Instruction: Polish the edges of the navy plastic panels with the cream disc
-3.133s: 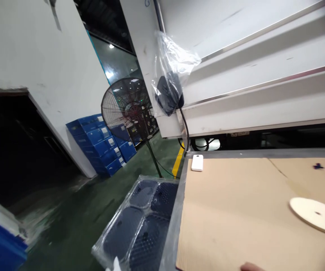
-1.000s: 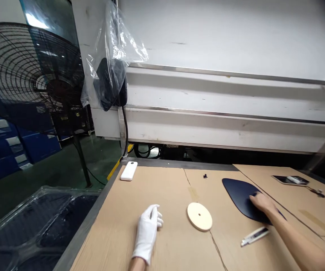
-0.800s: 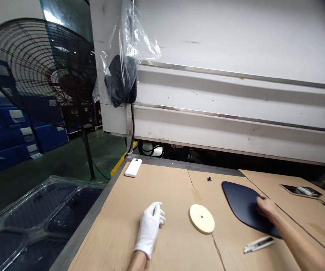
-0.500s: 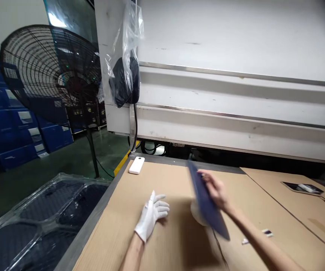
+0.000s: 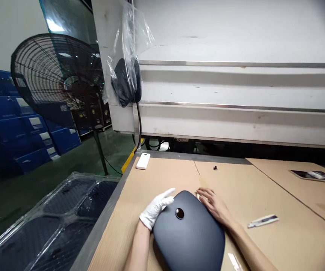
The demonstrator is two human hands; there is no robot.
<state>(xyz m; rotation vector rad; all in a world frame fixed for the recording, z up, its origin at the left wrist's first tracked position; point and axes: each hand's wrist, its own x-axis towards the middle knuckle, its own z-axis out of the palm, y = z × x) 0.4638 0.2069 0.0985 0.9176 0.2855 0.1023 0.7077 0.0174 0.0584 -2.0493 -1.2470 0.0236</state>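
A dark grey rounded panel (image 5: 189,237) with a small glossy black oval (image 5: 179,213) lies face up in front of me, its near end cut off by the frame. On its left edge is my left hand (image 5: 157,209), in a white glove, the thumb and a finger showing and the rest hidden at the rim. My bare right hand (image 5: 213,205) grips the upper right edge, fingers bent at the rim. A bit of something pale shows by its fingertips, mostly hidden. Below the panel's left side there is a shadow.
Cardboard (image 5: 224,180) covers the table. On it lie a white phone-like box (image 5: 143,161), a utility knife (image 5: 263,221), a small black piece (image 5: 215,168) and a dark tablet-like object (image 5: 312,175). Plastic-covered trays (image 5: 63,214) stand left, near a large fan (image 5: 57,81).
The panel has turned from edge-on to face up and moved closer to me. My left hand, apart from it before, now touches its left side. The small black piece has come into view.
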